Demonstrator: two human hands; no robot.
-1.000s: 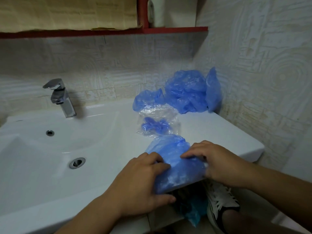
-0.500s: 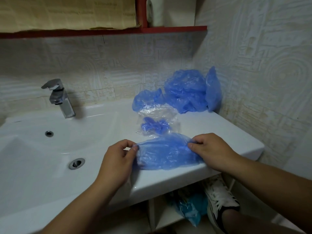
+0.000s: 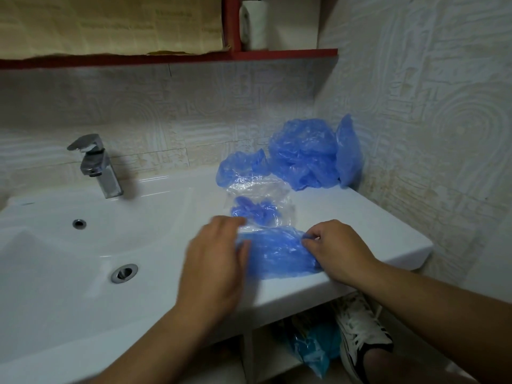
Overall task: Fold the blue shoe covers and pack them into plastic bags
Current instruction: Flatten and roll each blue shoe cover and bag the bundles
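Blue shoe cover (image 3: 277,254) flat on worktop (image 3: 360,225), lower centre of frame, long axis left-right. Translucent, crinkled, glossy. Right hand (image 3: 336,249) pinches right end. Left hand (image 3: 216,261) blurred at left end; grip unclear.

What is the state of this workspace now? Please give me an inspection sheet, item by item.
Surface: white sink counter, glossy.
Job's things: blue shoe cover under the hands; clear plastic bag holding folded covers behind it; pile of loose covers in the corner.
Clutter: crumpled blue plastic under the counter.
Hands: right hand pinches the cover's right end; left hand blurred at its left end, grip unclear.
Cables: nothing seen.
Surroundings: faucet, red shelf with paper roll, tiled walls, a shoe below.
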